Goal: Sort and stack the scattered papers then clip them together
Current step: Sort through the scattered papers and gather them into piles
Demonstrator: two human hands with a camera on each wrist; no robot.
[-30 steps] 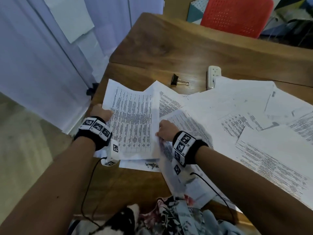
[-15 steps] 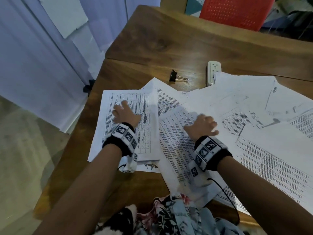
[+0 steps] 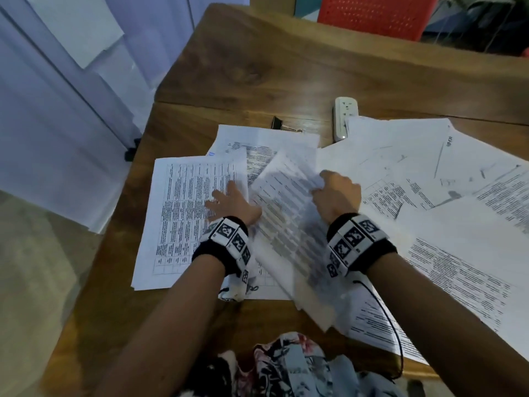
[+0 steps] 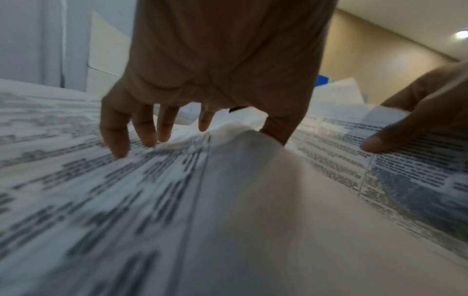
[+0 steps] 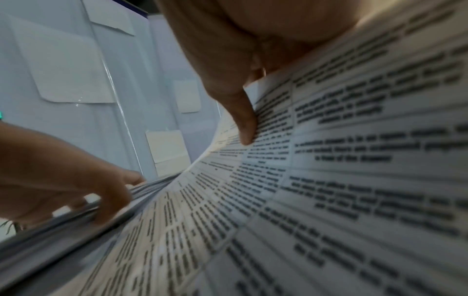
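Early stage. Left hand (image 3: 232,203), fingers spread, presses the small stack (image 3: 189,222) at bench (image 3: 257,67) edge; right hand (image 3: 336,196) pinches one sheet (image 3: 286,224). Most papers (image 3: 443,196) lie scattered. Clip (image 3: 282,125) lies unused behind them.

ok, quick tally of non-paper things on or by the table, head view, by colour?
Black: 1, binder clip
White: 1, power strip, partly under papers
Red: 1, chair behind the table
Total: 3
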